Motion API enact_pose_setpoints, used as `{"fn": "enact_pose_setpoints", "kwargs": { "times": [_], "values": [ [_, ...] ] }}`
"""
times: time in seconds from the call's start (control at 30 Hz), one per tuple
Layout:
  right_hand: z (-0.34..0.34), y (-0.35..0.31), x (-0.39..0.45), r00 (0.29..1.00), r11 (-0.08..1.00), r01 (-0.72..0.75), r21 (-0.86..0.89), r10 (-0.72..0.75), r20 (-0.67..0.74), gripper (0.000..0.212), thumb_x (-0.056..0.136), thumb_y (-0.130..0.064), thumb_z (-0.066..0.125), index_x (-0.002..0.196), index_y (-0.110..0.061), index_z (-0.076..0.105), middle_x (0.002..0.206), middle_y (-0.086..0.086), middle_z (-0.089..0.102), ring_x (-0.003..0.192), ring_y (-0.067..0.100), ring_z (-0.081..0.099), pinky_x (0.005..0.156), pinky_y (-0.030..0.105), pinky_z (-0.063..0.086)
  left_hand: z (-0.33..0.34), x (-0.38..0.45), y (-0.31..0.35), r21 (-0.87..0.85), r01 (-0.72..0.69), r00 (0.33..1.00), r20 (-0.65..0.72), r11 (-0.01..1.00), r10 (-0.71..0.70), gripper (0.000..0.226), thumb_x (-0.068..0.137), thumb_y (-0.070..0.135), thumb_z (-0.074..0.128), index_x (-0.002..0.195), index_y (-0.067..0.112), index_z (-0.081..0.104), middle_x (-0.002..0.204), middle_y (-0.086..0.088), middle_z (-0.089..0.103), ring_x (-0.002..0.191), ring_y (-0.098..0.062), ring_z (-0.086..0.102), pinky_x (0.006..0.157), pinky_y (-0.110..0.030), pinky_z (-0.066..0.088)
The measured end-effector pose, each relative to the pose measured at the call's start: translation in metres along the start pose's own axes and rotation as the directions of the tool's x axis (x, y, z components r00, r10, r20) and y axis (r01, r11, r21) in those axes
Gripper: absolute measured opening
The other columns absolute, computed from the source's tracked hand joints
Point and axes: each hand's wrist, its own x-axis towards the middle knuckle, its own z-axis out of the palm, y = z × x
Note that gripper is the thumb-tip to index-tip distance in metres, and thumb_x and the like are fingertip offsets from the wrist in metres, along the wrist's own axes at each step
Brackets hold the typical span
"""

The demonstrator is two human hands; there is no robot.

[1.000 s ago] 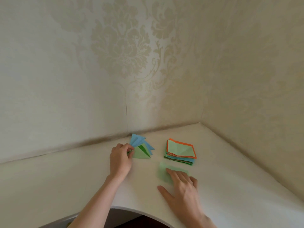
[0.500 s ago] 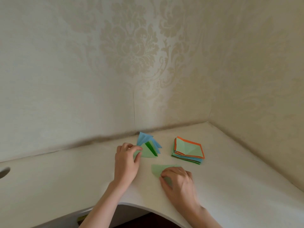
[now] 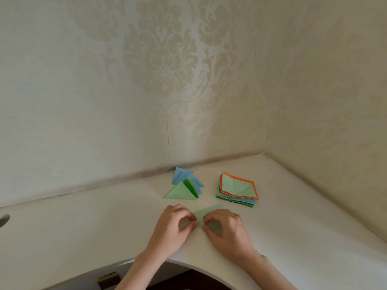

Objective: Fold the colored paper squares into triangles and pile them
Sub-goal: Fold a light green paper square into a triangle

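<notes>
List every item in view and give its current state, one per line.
Light green sheet: flat on the table, pinched by both hands.
Left hand: fingers curled, pinching the sheet.
Right hand: fingers curled, pinching the sheet.
Triangle pile: folded, fanned, untouched.
Square stack: unfolded, untouched, light green sheet on top.

Hands: I count two, the left hand (image 3: 174,223) and the right hand (image 3: 224,226), both at the near edge of the desk (image 3: 83,227).
Loose sheets: one light green sheet (image 3: 206,214) between my hands.
Stacks of flat squares: one stack (image 3: 237,190), beyond the sheet to the right; I cannot count its sheets.
Piles of folded triangles: one pile (image 3: 184,188), left of the stack; exact number unclear.
Desks: one.
</notes>
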Motion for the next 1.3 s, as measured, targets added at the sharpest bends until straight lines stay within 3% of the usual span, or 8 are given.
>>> {"fn": "enact_pose_setpoints", "kwargs": {
  "times": [0.2,0.6,0.73,0.83,0.93,1.07,1.2,1.3],
  "values": [
    [-0.003,-0.005,0.005,0.992,0.989,-0.122,0.084,0.120,0.026,0.037,0.071,-0.040,0.069,0.107,-0.037,0.060,0.088,-0.027,0.061,0.092,-0.001,0.058,0.092,0.033,0.046,0.007,0.002,0.006,0.044,0.059,0.997,-0.050,0.997,-0.056,0.013,0.076,0.041,0.074,0.077,0.032,0.065,0.082,0.022,0.056,0.087,0.000,0.050,0.077,-0.018,0.041],
    [-0.003,-0.006,0.011,0.971,0.972,-0.215,0.097,0.202,0.125,0.038,0.075,-0.028,0.076,0.107,-0.041,0.060,0.089,-0.023,0.058,0.095,0.001,0.055,0.096,0.032,0.041,0.006,0.007,0.009,-0.033,0.209,0.978,-0.012,0.977,-0.209,0.012,0.076,0.033,0.076,0.082,0.036,0.065,0.082,0.022,0.062,0.088,0.002,0.050,0.078,-0.019,0.041],
    [-0.007,-0.004,0.007,0.972,0.974,-0.199,0.110,0.181,0.152,0.035,0.076,-0.023,0.076,0.107,-0.033,0.063,0.091,-0.022,0.060,0.093,0.000,0.057,0.090,0.021,0.042,0.005,0.006,0.007,-0.071,0.207,0.978,-0.016,0.976,-0.209,0.017,0.078,0.026,0.074,0.086,0.038,0.064,0.079,0.023,0.063,0.087,0.002,0.052,0.077,-0.016,0.040],
    [-0.010,-0.003,0.004,0.985,0.987,-0.131,0.094,0.118,0.128,0.028,0.077,-0.030,0.075,0.103,-0.026,0.066,0.093,-0.018,0.060,0.089,-0.002,0.056,0.082,0.011,0.041,0.005,0.002,0.006,-0.048,0.159,0.987,-0.021,0.986,-0.160,0.018,0.082,0.025,0.070,0.090,0.040,0.064,0.084,0.027,0.063,0.090,0.004,0.051,0.076,-0.011,0.038],
    [-0.005,-0.006,0.004,0.992,0.995,-0.099,0.011,0.098,0.076,0.024,0.079,-0.045,0.068,0.094,-0.027,0.068,0.090,-0.017,0.056,0.085,0.001,0.055,0.080,0.019,0.043,0.002,-0.002,0.004,-0.079,0.145,0.988,-0.036,0.986,-0.148,0.022,0.084,0.019,0.066,0.094,0.039,0.066,0.088,0.028,0.063,0.094,0.003,0.052,0.078,-0.011,0.041],
    [0.005,-0.008,0.006,0.995,0.990,-0.097,-0.100,0.093,-0.048,0.022,0.079,-0.041,0.070,0.090,-0.022,0.064,0.088,-0.011,0.053,0.081,0.014,0.055,0.076,0.033,0.045,0.000,-0.006,0.006,-0.085,0.120,0.992,-0.030,0.989,-0.123,0.025,0.084,0.015,0.064,0.095,0.037,0.067,0.091,0.027,0.063,0.095,0.003,0.052,0.080,-0.011,0.041],
    [0.005,-0.007,0.007,0.998,0.983,-0.058,-0.176,0.062,0.019,0.020,0.086,-0.042,0.064,0.089,-0.022,0.065,0.095,-0.007,0.051,0.090,0.015,0.049,0.081,0.031,0.041,-0.002,-0.006,0.007,-0.072,0.100,0.995,-0.010,0.992,-0.101,0.035,0.078,0.008,0.060,0.096,0.038,0.065,0.095,0.027,0.060,0.100,0.002,0.049,0.081,-0.008,0.037],
    [0.000,-0.008,0.010,0.995,0.998,-0.025,-0.064,0.032,0.097,0.013,0.092,-0.032,0.060,0.093,-0.019,0.063,0.099,-0.008,0.052,0.093,0.013,0.048,0.085,0.028,0.040,-0.001,-0.006,0.005,-0.084,0.063,0.998,-0.002,0.995,-0.063,0.042,0.071,0.007,0.056,0.098,0.038,0.064,0.102,0.026,0.057,0.108,0.001,0.045,0.088,-0.010,0.036]
  ]
}}
